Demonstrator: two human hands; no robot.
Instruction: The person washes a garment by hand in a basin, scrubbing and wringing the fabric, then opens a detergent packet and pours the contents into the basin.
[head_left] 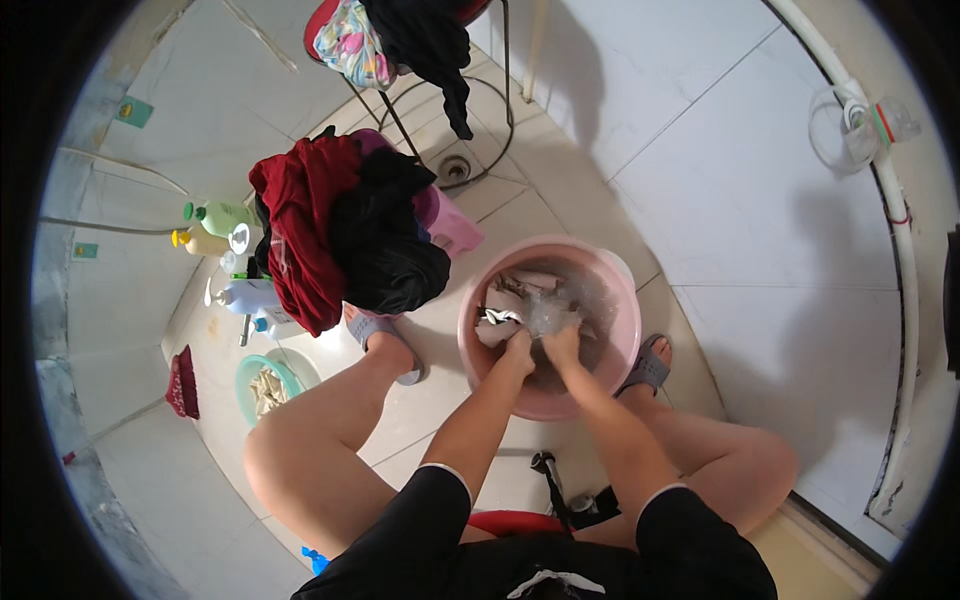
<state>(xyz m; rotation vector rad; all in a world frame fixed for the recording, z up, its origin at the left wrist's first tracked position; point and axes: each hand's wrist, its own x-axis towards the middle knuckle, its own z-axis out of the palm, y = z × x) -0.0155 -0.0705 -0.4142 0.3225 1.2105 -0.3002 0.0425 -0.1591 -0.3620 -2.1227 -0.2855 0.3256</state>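
Observation:
Between my feet stands a round pink basin (629,345) of grey, sudsy water. Inside it, a pale wet garment (497,331) with black and white parts lies mostly under water, and white foam (548,313) floats at the middle. My left hand (519,352) is closed at the edge of this garment, its knuckles above the water. Close beside it, my right hand (563,343) reaches down into the foam. Suds and water hide the right fingers, and what they touch does not show.
Left of the basin, red clothes (311,225) and black clothes (390,235) are heaped over a pink-purple tub (455,228). Several bottles (222,218) line the left wall. A green bowl (247,375) sits by my left leg. Behind, clothes hang on a red stool (322,22) near a floor drain (454,169).

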